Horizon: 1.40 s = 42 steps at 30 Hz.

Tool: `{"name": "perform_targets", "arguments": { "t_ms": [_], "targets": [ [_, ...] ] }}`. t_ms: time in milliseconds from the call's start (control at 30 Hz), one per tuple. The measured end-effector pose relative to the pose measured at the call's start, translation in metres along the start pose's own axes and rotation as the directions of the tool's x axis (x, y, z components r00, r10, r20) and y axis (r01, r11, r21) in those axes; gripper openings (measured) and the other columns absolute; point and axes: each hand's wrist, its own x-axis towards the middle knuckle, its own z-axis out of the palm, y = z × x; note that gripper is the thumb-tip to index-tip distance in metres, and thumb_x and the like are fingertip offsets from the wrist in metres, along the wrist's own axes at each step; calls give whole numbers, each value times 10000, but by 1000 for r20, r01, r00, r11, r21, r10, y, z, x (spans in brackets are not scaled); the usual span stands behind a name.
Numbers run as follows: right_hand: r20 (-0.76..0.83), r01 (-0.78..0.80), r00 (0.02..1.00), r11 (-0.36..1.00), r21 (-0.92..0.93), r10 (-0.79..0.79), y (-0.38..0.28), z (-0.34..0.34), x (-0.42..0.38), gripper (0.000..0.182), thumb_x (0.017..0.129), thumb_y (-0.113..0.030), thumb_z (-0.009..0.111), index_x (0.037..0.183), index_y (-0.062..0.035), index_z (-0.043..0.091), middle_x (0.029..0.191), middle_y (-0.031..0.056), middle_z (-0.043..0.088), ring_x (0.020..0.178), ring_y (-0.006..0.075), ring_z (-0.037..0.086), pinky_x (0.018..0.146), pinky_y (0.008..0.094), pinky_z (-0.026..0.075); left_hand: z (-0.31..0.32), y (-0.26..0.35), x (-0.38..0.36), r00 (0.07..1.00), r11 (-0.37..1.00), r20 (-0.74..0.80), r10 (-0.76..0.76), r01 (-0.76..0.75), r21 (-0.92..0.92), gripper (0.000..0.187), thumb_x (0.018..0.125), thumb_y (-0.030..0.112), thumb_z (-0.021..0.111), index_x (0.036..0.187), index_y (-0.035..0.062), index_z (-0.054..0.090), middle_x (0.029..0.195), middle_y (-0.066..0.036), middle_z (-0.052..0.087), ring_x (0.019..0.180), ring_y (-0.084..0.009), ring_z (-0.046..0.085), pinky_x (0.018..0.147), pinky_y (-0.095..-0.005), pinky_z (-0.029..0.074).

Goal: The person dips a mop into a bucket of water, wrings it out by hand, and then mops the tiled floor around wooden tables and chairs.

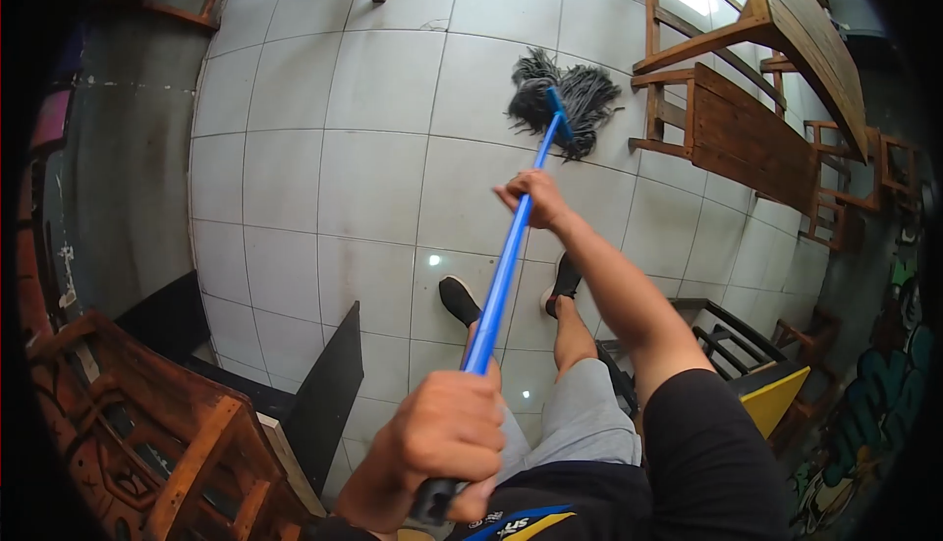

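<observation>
mop handle (503, 271), R hand (533, 199) fwd, L hand (447, 433) near

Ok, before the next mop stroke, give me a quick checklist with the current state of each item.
1. Left hand on the handle's upper end: ok, wrapped tight.
2. Right hand further down the handle: ok, closed around it.
3. Mop head on the tiles: ok, strands spread flat.
4. Room beside the mop head: not ok, the wooden bench stands close on its right.
5. Feet out of the mop's path: ok, both behind it.
6. Tiles wet or dry: cannot tell.
</observation>
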Motion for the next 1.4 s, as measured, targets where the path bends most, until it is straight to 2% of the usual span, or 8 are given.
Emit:
{"name": "perform_targets", "arguments": {
  "t_ms": [167,400,733,967,1033,1133,1300,1400],
  "targets": [
    [-18,28,1000,929,369,-22,-107,64,-2,403,870,-326,594,573,-52,593,626,179,588,637,406,566,615,469,471,-32,86,-2,950,995,296,-96,86,46,360,720,90,560,491,96,283,478,-6,240,366,-158,279,409,-328,210],
    [308,120,896,842,526,-320,-189,84,-5,389,858,-338,616,580,-66,620,621,156,613,676,392,606,637,482,480,-4,115,0,957,981,252,-141,101,165,368,747,85,554,497,97,284,477,6,253,363,-151,278,408,-319,212],
    [407,-9,900,927,374,-155,-20,-71,-126,285,863,-341,569,774,-104,698,784,170,671,786,393,642,705,471,519,110,43,91,977,985,182,-112,134,-112,412,748,113,580,475,105,271,428,10,264,341,-137,236,406,-304,201],
    [-109,-219,968,973,76,226,240,-176,-331,404,918,-361,562,603,-118,632,648,113,630,675,347,603,619,448,479,328,-101,171,877,964,479,-36,157,-216,323,690,79,630,469,73,394,452,-31,373,399,-174,389,424,-306,278],
    [-307,-304,900,951,66,309,312,-203,-377,389,895,-287,590,548,-112,588,612,110,611,647,333,577,640,427,467,385,-161,182,726,988,686,51,65,-142,175,621,76,539,490,54,424,518,-41,392,488,-215,468,482,-330,403],
    [-469,-475,740,868,142,482,377,-247,-403,376,876,-246,601,529,-103,567,587,104,597,668,326,569,697,424,457,440,-212,221,718,992,694,43,55,-117,198,559,92,605,518,67,413,520,-38,381,466,-224,444,497,-349,386],
    [-643,-311,644,910,274,414,333,-217,-364,408,868,-256,604,498,-114,506,586,96,596,643,320,584,737,424,445,420,-162,222,667,990,734,-128,134,51,241,678,61,559,513,66,384,522,-39,420,445,-205,437,482,-316,381],
    [-576,-196,722,912,361,384,270,-199,-334,436,886,-270,585,482,-132,494,525,71,555,618,272,581,750,390,426,411,-119,213,828,989,560,35,53,-141,286,616,98,657,474,41,415,456,-50,394,373,-160,378,407,-273,275]
  ]
}}
